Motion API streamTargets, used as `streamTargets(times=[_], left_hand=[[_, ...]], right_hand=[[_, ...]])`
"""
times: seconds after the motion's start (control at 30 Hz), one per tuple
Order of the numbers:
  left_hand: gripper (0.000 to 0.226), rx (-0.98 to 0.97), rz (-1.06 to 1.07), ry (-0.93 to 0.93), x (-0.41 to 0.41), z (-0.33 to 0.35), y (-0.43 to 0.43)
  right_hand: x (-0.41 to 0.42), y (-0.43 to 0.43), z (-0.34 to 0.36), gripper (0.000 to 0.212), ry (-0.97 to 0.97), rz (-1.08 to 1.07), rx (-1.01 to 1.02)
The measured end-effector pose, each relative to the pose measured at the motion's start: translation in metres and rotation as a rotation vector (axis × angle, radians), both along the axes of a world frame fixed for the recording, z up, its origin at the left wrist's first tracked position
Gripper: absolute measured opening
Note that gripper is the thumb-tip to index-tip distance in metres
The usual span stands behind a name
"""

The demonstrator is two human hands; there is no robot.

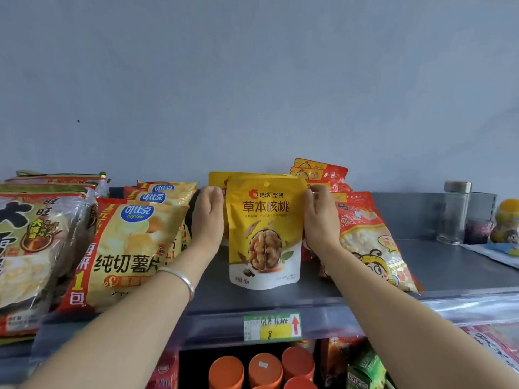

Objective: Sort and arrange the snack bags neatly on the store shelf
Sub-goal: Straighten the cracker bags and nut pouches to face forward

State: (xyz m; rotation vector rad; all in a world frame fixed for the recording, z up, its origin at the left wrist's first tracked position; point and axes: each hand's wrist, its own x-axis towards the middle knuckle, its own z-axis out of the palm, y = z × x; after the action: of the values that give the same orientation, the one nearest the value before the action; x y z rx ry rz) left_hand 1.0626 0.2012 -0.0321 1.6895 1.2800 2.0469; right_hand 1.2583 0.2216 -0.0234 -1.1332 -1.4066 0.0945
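A yellow walnut bag (264, 231) stands upright near the front middle of the shelf (280, 297), directly above a price tag (271, 327) on the shelf edge. The left hand (209, 217) and the right hand (320, 217) flank it, each with fingers curled onto an upper corner of the bag, holding it between them. A second yellow bag (216, 179) stands just behind it, mostly hidden. To the left, chip bags (126, 248) lie in a leaning row, with large cracker bags (33, 248) stacked beyond them. To the right, red snack bags (373, 240) lean back, touching the right wrist. The work looks partly done: the groups are already sorted by kind, but the walnut bag probably needs squaring up with its twin, and the red bags look loose and uneven.
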Motion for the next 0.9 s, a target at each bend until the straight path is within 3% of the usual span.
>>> streamTargets(times=[0.13, 0.27, 0.33, 0.43, 0.57, 0.77, 0.9], left_hand=[[0.027, -0.033, -0.019, 0.157, -0.015, 0.051, 0.013], [0.024, -0.174, -0.079, 0.364, -0.031, 0.089, 0.046], [0.020, -0.217, -0.088, 0.515, -0.037, 0.102, 0.064], [0.019, -0.213, -0.037, 0.758, -0.043, 0.117, 0.093], [0.029, -0.202, 0.036, 1.028, -0.039, 0.124, 0.134], [0.036, -0.193, 0.041, 1.175, -0.020, 0.125, 0.160], [0.030, -0.263, -0.016, 1.205, -0.021, 0.122, 0.166]], right_hand=[[0.011, 0.016, 0.049, 0.026, -0.180, -0.048, 0.014], [0.012, 0.037, 0.092, 0.023, -0.388, 0.122, -0.189], [0.009, 0.044, 0.109, 0.023, -0.454, 0.173, -0.237], [0.000, 0.056, 0.126, 0.024, -0.721, 0.158, -0.254], [-0.018, 0.075, 0.132, 0.030, -0.938, 0.179, -0.368], [-0.027, 0.097, 0.132, 0.037, -1.045, 0.185, -0.504], [-0.023, 0.103, 0.135, 0.031, -1.026, 0.232, -0.539]])
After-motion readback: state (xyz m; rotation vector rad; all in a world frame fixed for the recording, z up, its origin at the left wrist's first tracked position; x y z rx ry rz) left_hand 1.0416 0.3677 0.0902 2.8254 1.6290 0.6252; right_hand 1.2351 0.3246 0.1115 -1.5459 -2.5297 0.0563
